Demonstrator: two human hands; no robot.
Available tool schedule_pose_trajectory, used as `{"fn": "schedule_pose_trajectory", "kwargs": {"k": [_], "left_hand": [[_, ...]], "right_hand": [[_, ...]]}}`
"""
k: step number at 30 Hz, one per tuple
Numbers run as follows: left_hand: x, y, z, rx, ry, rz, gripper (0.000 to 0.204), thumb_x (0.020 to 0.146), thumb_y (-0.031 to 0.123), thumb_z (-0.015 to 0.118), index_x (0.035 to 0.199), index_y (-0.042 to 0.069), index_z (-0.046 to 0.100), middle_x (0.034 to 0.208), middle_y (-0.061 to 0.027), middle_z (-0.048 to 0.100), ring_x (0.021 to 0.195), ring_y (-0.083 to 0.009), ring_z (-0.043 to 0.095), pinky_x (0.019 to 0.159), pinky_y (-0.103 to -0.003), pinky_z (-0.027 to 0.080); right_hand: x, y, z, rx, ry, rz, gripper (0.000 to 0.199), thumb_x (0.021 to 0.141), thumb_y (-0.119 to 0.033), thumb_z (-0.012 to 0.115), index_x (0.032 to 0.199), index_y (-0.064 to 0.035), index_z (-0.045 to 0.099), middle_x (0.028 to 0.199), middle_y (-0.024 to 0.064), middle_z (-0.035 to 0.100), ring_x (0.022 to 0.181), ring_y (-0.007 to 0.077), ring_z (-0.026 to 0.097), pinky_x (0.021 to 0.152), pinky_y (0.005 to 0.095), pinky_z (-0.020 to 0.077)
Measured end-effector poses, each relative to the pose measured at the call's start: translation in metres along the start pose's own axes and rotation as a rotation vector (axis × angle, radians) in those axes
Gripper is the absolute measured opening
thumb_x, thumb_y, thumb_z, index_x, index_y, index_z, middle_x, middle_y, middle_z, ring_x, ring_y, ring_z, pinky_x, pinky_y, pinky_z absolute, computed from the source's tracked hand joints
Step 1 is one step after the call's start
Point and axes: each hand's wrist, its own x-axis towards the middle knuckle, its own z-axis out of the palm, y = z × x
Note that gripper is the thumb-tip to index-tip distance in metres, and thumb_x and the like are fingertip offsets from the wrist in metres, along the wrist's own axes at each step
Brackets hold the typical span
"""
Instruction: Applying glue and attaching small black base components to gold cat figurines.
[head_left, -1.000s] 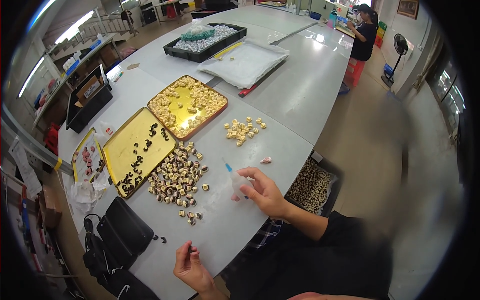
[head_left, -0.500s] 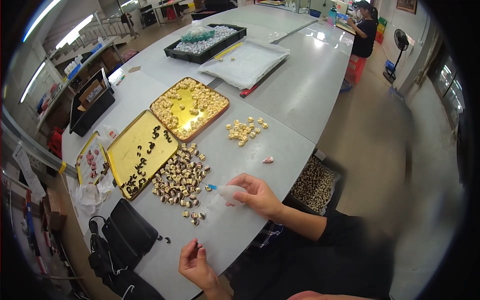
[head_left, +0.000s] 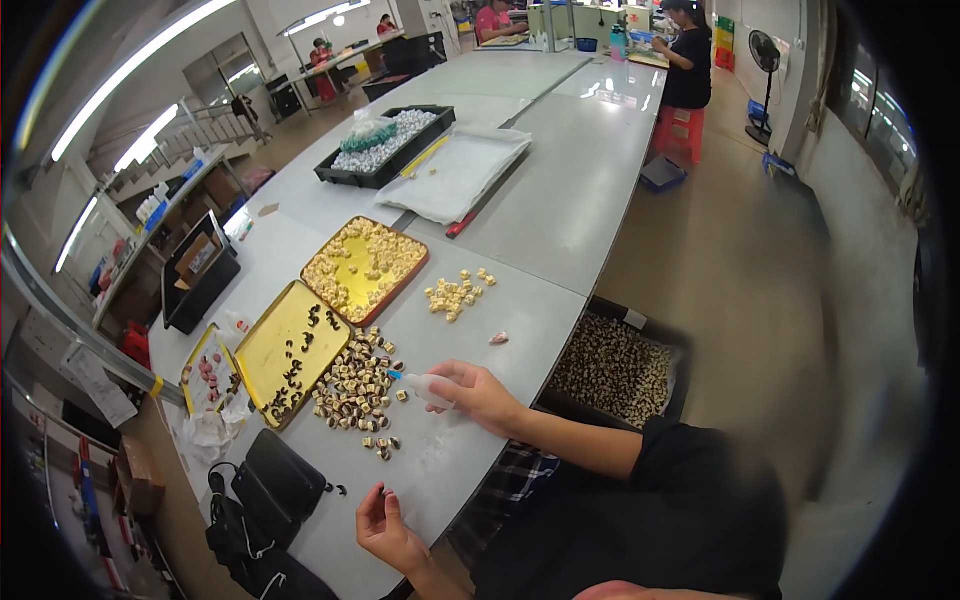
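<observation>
My right hand [head_left: 482,398] is closed around a white squeeze bottle [head_left: 428,389] with a blue tip. The tip points left, at the edge of a loose pile of small cream-and-dark striped pieces [head_left: 350,385]. Nearer to me, my left hand [head_left: 390,532] is raised by the table edge, thumb and fingers pinched on a small dark piece [head_left: 386,492]. Its shape is too small to make out. Left of the pile, a yellow tray [head_left: 262,345] carries several curved black pieces. Behind it stands another yellow tray [head_left: 350,270] with many cream pieces.
Cream pieces [head_left: 455,296] and a small pinkish piece [head_left: 499,339] lie on the grey table [head_left: 520,240]. A black case [head_left: 275,480] is at the near left. Below the right edge sits a filled black bin [head_left: 685,375]. Farther off, a person [head_left: 690,60] sits at the table.
The whole view has tilted upward, showing more of the room behind. Both hands keep their hold; the bottle tip stays close to the pile's right edge.
</observation>
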Motion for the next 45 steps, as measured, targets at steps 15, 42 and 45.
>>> {"fn": "schedule_pose_trajectory", "kwargs": {"k": [15,42,45], "left_hand": [[-0.001,-0.004,-0.001,-0.029,-0.011,0.081,0.020,0.078,-0.008,0.062,0.097,-0.004,0.060,0.097,-0.0094,0.062,0.083,-0.0136,0.058,0.077,-0.024,0.047],[-0.001,0.003,-0.001,0.007,-0.147,-0.006,0.035,0.068,-0.006,0.073,0.100,-0.002,0.059,0.088,-0.0133,0.061,0.086,-0.0227,0.062,0.075,-0.029,0.050],[-0.001,0.003,-0.001,0.013,-0.162,-0.021,0.036,0.067,-0.002,0.075,0.099,-0.002,0.059,0.086,-0.0134,0.061,0.084,-0.0219,0.062,0.074,-0.029,0.049]], "right_hand": [[-0.001,-0.002,-0.003,0.132,0.052,0.001,0.030,0.088,-0.022,0.060,0.109,-0.0027,0.050,0.103,0.0074,0.059,0.088,0.0131,0.058,0.078,0.0250,0.0473],[-0.023,0.036,0.039,-0.016,-0.003,-0.028,0.030,0.094,-0.031,0.047,0.102,-0.0019,0.045,0.083,0.0186,0.063,0.045,0.0051,0.040,0.043,0.0185,0.0354],[-0.024,0.034,0.039,-0.019,-0.049,-0.044,0.030,0.094,-0.030,0.048,0.102,-0.0012,0.044,0.081,0.0189,0.063,0.044,0.0052,0.041,0.044,0.0186,0.0364]]}}
